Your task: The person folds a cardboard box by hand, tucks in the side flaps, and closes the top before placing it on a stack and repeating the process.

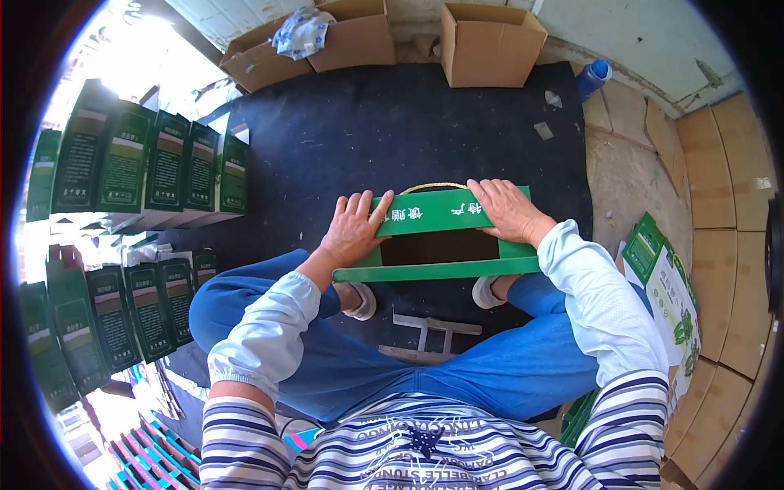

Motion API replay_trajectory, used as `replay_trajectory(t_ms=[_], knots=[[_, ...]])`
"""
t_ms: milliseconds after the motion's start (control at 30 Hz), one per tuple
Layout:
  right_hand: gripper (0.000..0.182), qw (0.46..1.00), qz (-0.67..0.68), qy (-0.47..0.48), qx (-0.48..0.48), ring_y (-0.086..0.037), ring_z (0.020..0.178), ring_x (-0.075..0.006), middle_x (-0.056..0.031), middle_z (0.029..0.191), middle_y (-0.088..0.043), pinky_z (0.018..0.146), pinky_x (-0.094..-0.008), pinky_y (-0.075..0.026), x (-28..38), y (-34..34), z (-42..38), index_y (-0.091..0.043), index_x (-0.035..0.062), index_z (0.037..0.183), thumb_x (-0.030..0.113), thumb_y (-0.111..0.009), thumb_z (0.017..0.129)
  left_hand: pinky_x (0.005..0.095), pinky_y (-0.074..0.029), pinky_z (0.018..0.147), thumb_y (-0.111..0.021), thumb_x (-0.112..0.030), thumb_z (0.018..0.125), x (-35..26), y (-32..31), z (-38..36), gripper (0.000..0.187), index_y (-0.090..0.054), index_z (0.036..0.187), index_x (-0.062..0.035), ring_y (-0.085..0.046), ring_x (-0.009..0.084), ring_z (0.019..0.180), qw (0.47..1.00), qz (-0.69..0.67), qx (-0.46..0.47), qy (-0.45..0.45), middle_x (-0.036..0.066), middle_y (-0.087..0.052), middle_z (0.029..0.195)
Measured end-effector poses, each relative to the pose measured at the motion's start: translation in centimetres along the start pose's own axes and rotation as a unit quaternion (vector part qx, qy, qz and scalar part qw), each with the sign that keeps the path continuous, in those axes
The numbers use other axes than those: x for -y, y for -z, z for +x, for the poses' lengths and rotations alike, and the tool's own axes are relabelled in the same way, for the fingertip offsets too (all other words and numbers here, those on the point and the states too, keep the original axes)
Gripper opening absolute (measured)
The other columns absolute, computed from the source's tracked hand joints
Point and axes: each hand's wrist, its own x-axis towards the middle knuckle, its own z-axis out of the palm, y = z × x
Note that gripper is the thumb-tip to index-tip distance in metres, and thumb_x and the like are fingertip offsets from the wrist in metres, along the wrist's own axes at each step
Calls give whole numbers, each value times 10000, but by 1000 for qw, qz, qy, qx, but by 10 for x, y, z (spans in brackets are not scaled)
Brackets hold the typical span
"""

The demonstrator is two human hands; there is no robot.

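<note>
A green cardboard gift box (445, 211) with white lettering and a yellow rope handle (433, 186) stands in front of me between my feet. Its top gapes between the far panel and the near green edge (437, 270), showing a dark inside. My left hand (355, 229) grips the box's left end, fingers bent over the far panel. On the opposite end, my right hand (508, 211) holds the same panel, its fingers on top near the handle's end. Both thumbs are partly hidden.
Upright green boxes (122, 163) stand in rows at left. Flat green and white printed cartons (665, 286) lie at right beside stacked brown cartons (710, 180). Open brown boxes (494, 49) and a blue bottle (594, 77) line the far edge of the black mat (327, 131).
</note>
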Motion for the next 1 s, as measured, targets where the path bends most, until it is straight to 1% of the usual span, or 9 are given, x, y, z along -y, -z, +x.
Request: replay_trajectory(t_ms=[133, 167, 267, 500, 633, 733, 833, 933, 1000], knots=[[625, 999, -20, -26, -23, -512, 915, -255, -144, 1026, -501, 819, -356, -421, 5, -13, -1, -367, -40, 1321, 237, -609, 816, 474, -364, 908, -534, -204, 853, -1, -6, 3, 649, -280, 1445, -120, -476, 324, 1072, 999, 41, 5, 6, 195, -466, 1197], [591, 999, -24, -30, -35, -511, 907, -251, -143, 1016, -502, 813, -352, -420, 4, -12, 1, -373, -38, 1319, 212, -586, 828, 456, -361, 921, -623, -211, 789, 0, -9, 3, 752, -274, 1446, -106, -469, 342, 1086, 998, 57, 0, 6, 204, -459, 1206], [526, 996, -65, -11, -61, -511, 911, -248, -140, 1002, -504, 825, -350, -419, 2, -18, 0, -381, -32, 1316, 172, -537, 857, 459, -359, 925, -593, -167, 796, 1, -17, 2, 741, -257, 1454, -107, -468, 348, 1095, 996, 81, -24, 6, 211, -457, 1221], [830, 999, -15, 18, -48, -491, 1073, -272, -159, 1201, -465, 930, -403, -391, 17, 9, -6, -291, 5, 1398, 362, -701, 771, 503, -299, 1018, -641, -476, 796, -10, 12, -1, 856, -258, 1435, -54, -403, 350, 1236, 998, -46, -14, 28, 212, -412, 1344], [889, 997, 24, 49, -47, -482, 1074, -280, -157, 1223, -449, 935, -412, -385, 24, 15, 8, -253, 43, 1433, 406, -714, 765, 475, -324, 989, -656, -463, 782, -10, 5, 6, 861, -283, 1402, 4, -436, 334, 1178, 999, -36, -25, 11, 194, -431, 1313], [871, 1000, 1, 19, 10, -483, 1048, -282, -153, 1217, -452, 922, -403, -390, 26, 5, 17, -253, 46, 1436, 412, -694, 781, 446, -346, 950, -661, -419, 786, -8, -1, 11, 821, -301, 1395, -2, -459, 318, 1122, 999, -38, 10, 22, 180, -458, 1252], [825, 999, -44, 0, 1, -485, 1020, -275, -150, 1207, -453, 903, -387, -394, 27, -11, 17, -270, 64, 1435, 421, -662, 803, 422, -357, 922, -661, -383, 792, -7, -6, 12, 784, -316, 1389, -10, -471, 306, 1092, 1000, 0, -27, 10, 168, -470, 1212], [829, 999, -38, -4, 2, -485, 1022, -276, -144, 1199, -454, 908, -390, -393, 26, -10, 17, -280, 69, 1432, 431, -667, 794, 427, -354, 932, -667, -383, 787, -7, -8, 12, 792, -312, 1396, -21, -471, 308, 1091, 998, -18, -50, 19, 161, -470, 1209], [832, 1000, -8, 10, 8, -485, 1042, -282, -142, 1209, -455, 923, -391, -390, 24, -2, 17, -292, 68, 1427, 447, -666, 788, 465, -305, 1013, -654, -459, 777, -6, -2, 11, 839, -298, 1412, -41, -437, 331, 1174, 997, -66, -20, 22, 169, -437, 1297]])
